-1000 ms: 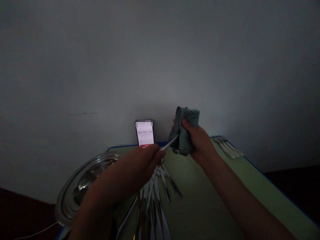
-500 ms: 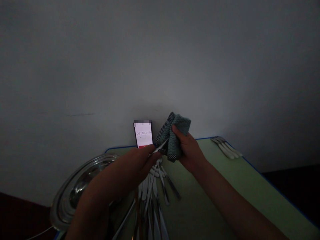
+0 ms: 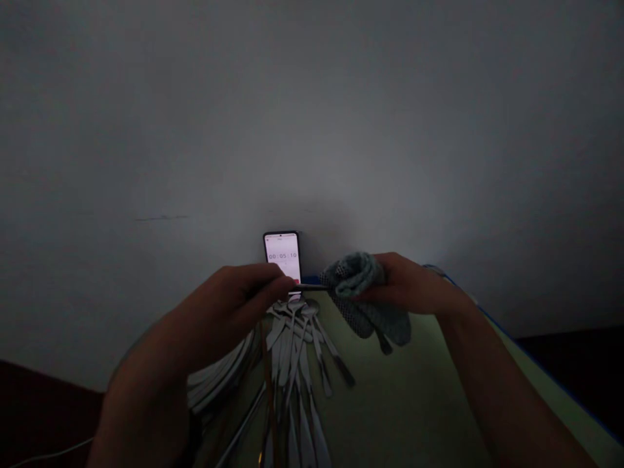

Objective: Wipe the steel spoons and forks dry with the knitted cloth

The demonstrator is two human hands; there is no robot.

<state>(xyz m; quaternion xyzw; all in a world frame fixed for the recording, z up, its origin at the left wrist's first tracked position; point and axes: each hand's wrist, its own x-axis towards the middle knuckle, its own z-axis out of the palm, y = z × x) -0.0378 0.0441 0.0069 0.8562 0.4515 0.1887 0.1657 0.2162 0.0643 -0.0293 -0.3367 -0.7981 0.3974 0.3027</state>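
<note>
My left hand (image 3: 263, 289) pinches one end of a thin metal piece of cutlery (image 3: 312, 286), held nearly level above the table. A folded grey-green cloth (image 3: 361, 276) with a checked border wraps the other end, and my right hand (image 3: 402, 283) grips it there. The cloth hides that end, so I cannot tell the kind of cutlery. A dark rounded tip (image 3: 384, 342) shows below the cloth. Under my left hand lies a pile of spoons and knives (image 3: 295, 351), with their ends spread towards me.
A phone (image 3: 283, 250) showing a timer leans against the wall behind the pile. Left of the pile, a shiny round metal dish (image 3: 221, 377) is mostly covered by my left arm. The light green table (image 3: 390, 403) has a blue edge. Along its right edge, my right arm mostly covers other cutlery.
My right hand has turned over and moved right with the cloth, which now hangs folded around the cutlery. The cutlery has swung from slanted to nearly level. My left hand has shifted slightly left.
</note>
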